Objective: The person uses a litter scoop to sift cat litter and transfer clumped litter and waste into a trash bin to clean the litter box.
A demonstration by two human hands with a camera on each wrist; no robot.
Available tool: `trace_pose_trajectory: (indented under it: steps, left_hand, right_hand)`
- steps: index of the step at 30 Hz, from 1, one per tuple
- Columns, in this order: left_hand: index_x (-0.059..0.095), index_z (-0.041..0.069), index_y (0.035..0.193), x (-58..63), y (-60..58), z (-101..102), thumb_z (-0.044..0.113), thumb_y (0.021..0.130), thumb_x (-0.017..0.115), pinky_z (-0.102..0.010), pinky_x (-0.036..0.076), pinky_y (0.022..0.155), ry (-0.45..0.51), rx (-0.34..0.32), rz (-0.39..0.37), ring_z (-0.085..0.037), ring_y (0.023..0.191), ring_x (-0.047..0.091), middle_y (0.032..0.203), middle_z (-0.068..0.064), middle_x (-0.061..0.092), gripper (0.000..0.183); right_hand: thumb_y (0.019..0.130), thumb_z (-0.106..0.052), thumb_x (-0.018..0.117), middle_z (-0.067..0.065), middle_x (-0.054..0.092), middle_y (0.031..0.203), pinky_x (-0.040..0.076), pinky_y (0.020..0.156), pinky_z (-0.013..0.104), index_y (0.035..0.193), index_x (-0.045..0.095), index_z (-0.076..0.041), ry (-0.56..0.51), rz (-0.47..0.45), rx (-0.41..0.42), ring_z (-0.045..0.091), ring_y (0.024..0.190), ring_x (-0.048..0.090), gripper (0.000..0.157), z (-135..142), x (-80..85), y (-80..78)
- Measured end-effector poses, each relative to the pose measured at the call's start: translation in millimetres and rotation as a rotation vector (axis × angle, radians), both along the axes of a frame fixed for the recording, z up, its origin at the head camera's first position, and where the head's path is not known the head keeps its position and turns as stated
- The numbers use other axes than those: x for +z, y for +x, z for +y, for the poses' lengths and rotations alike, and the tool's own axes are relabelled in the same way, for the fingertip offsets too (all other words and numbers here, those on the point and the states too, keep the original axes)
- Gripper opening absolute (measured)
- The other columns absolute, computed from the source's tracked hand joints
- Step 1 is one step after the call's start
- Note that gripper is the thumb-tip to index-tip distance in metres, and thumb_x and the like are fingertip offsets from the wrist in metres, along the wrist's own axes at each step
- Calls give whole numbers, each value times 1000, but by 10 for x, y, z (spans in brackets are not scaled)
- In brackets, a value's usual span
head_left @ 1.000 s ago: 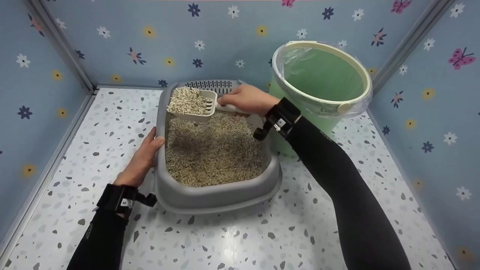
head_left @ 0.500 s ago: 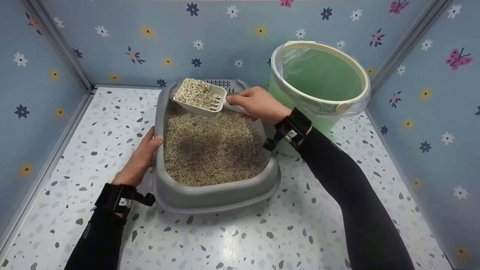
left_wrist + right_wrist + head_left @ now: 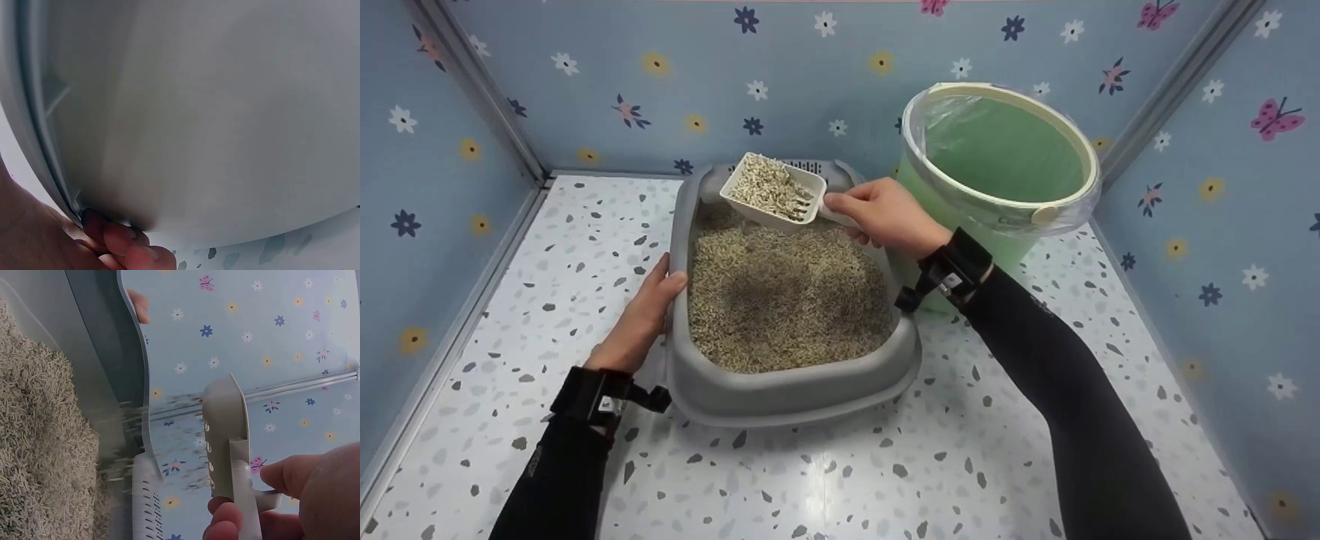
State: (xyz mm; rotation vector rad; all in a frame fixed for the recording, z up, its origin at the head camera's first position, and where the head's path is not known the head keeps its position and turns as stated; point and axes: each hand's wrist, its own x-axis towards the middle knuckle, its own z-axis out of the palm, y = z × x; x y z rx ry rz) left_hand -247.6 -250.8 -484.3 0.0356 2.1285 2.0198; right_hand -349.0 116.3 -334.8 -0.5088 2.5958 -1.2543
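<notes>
My right hand point(image 3: 896, 217) grips the handle of a white litter scoop point(image 3: 765, 217) above the back of a grey litter box point(image 3: 795, 397). Pale pellet litter fills the scoop's far part, leaving several slots bare near the handle. In the right wrist view, blurred pellets streak down from the slots of the tilted scoop point(image 3: 225, 433). Brownish litter point(image 3: 780, 330), darker in the middle, covers the box floor. My left hand point(image 3: 634, 330) holds the box's left rim, thumb on top; in the left wrist view its fingers point(image 3: 121, 239) curl beneath the rim.
A green bin point(image 3: 982, 259) with a cream rim and a clear plastic liner stands right behind the box. Flower-patterned panels point(image 3: 795, 82) enclose the back and both sides. The floor point(image 3: 840, 480) is white with grey speckles.
My right hand has moved the scoop to the right and turned it, and the litter heap in it has shrunk. My left hand has stayed on the rim.
</notes>
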Motion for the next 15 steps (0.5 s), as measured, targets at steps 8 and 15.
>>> trace_pose_trajectory:
  steps: [8,15]
  left_hand:
    - [-12,23,179,-1,12,-9,61,112,46,-63,11,134,-7,0,7,-40,169,7,185,-10,-15,96]
    - [-9,26,179,11,3,-2,62,113,46,-63,10,134,-40,0,19,-39,169,5,186,-9,-13,93]
  right_hand:
    - [111,-47,70,5,72,72,49,52,23,105,89,-15,-24,7,-2,13,58,65,37,7,-40,10]
    - [111,-47,70,3,71,74,52,53,24,107,88,-14,-48,-3,-11,11,57,64,38,5,-64,14]
